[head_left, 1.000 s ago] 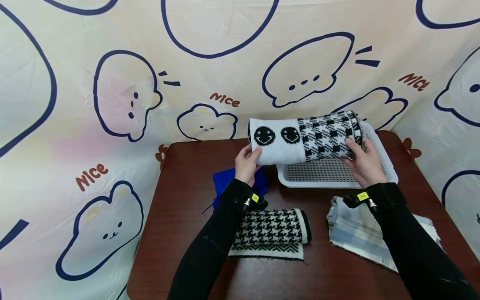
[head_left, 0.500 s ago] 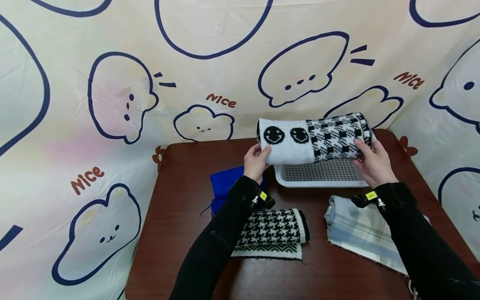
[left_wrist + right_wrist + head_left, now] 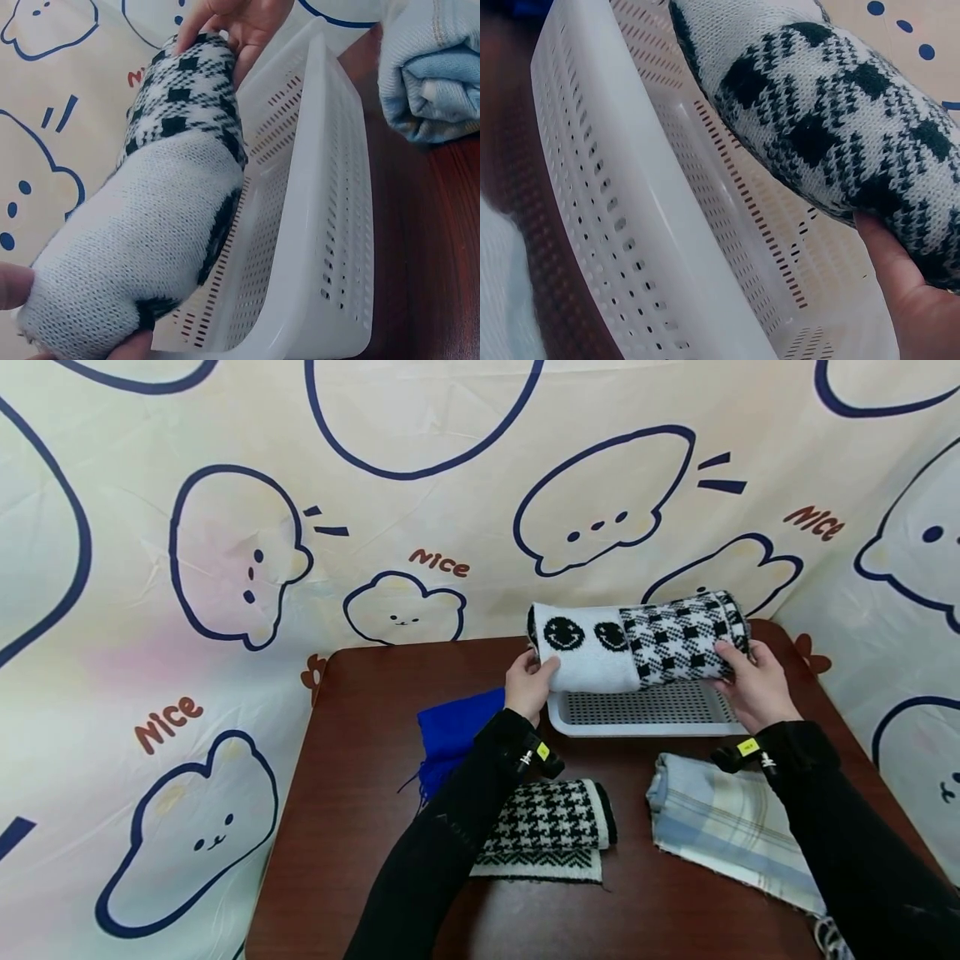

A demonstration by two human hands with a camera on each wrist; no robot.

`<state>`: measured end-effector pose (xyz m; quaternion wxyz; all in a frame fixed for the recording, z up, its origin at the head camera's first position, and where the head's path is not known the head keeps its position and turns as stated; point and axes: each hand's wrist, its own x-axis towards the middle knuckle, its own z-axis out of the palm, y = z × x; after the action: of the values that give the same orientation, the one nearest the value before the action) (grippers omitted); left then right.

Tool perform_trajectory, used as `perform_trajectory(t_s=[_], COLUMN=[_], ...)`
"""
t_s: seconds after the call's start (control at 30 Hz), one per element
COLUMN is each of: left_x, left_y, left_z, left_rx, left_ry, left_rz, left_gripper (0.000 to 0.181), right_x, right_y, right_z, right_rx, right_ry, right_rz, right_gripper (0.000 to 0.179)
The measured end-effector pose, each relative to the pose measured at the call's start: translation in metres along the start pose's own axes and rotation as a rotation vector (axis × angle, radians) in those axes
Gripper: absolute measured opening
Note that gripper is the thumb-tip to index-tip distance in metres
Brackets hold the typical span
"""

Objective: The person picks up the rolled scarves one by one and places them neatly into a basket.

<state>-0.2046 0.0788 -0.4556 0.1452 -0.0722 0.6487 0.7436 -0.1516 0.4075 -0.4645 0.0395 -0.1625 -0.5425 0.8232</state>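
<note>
A rolled knitted scarf (image 3: 588, 670), white with black smiley faces at one end and black-and-white checks at the other, is held level over a white perforated basket (image 3: 645, 727). My left hand (image 3: 527, 689) grips the white end, thumb in front. At the checked end, my right hand (image 3: 759, 689) holds the roll with its thumb (image 3: 889, 251) along the front. In the left wrist view the scarf lies over the basket's open top, beside the near rim (image 3: 289, 247). Only part of the basket's inside shows, with its slotted walls and floor.
On the brown table (image 3: 360, 735) lie a folded blue cloth (image 3: 453, 727) at left, a folded houndstooth scarf (image 3: 551, 814) in the front middle and a folded pale blue plaid scarf (image 3: 723, 827) at right, partly under the right sleeve. A printed curtain (image 3: 247, 693) hangs behind.
Both hands have carried the rolled scarf a little to the right over the basket, and slightly lower. More of the blue cloth shows now. The grip of both hands stays the same.
</note>
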Motion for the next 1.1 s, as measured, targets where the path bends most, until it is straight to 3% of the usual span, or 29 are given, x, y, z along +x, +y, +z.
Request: perform_trajectory(t_s=[0.23,0.67,1.1], left_x=[0.002,0.008,0.01], left_y=[-0.001,-0.006,-0.002], left_z=[0.01,0.024,0.037], left_rx=[0.035,0.201,0.262], left_ry=[0.011,0.03,0.061], left_rz=[-0.005,0.001,0.001], left_gripper=[0.06,0.06,0.057], right_x=[0.004,0.018,0.029], right_y=[-0.001,0.006,0.006], right_z=[-0.003,-0.009,-0.009], right_rx=[-0.052,-0.107,-0.202], right_ry=[0.029,0.052,0.086], right_rz=[0.026,0.015,0.045], right_gripper=[0.038,0.035,0.049])
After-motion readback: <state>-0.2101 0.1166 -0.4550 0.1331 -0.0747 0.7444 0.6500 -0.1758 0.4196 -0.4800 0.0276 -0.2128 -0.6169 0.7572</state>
